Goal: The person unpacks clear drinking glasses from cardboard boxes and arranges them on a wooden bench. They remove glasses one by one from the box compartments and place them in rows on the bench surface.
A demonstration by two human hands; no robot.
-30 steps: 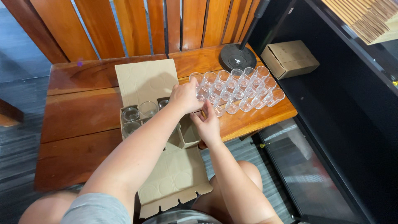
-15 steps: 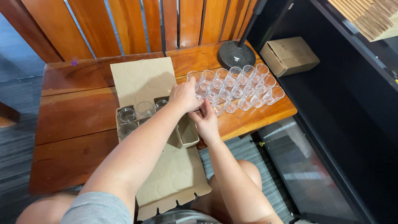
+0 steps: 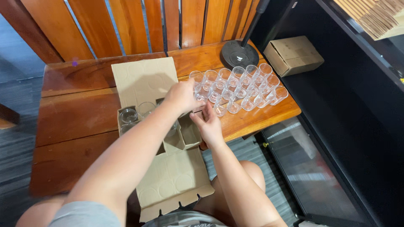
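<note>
My left hand (image 3: 182, 96) curled over the near edge of the cluster of clear drinking glasses (image 3: 240, 87), though whether it pinched one I couldn't tell. My right hand (image 3: 208, 125), fingers loosely spread and empty, hovered just below, above the open brown cardboard divider box (image 3: 176, 138) beneath both wrists, seemingly to steady it.

The left hand (image 3: 182, 96) reaches over an open cardboard box (image 3: 145, 80) to the clear glasses (image 3: 240, 86) grouped on the wooden table (image 3: 75, 113). The right hand (image 3: 209, 125) hovers by the box's dividers (image 3: 183, 134).
</note>
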